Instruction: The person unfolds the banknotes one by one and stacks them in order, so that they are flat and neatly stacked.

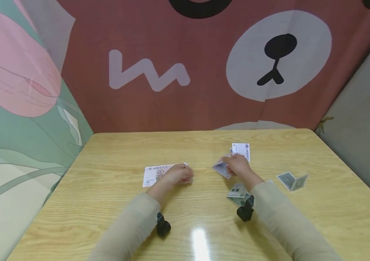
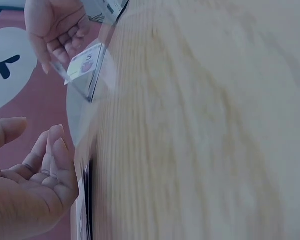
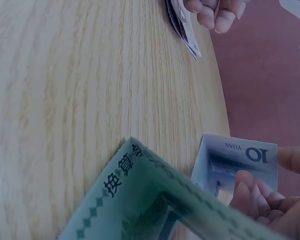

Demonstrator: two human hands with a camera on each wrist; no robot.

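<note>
Red animal-face backdrop (image 1: pixel 152 108) behind a wood-grain bench (image 1: pixel 106 203).
The left hand (image 1: pixel 177 174), thumb and fingers (image 2: pixel 62 160) apart, is near flat pale notes (image 1: pixel 151 176); right of centre, toward the far edge, the right hand (image 1: pixel 239 165) pinches a folded bluish note (image 3: pixel 235 161), "10 YUAN" legible only from its wrist.

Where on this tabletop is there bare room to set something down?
Bare wood lies left of the pink-printed notes, with a narrower gap between the left hand and the folded note at the right hand. It's crowded around the right hand: a pale note behind, the green note nearer.
</note>
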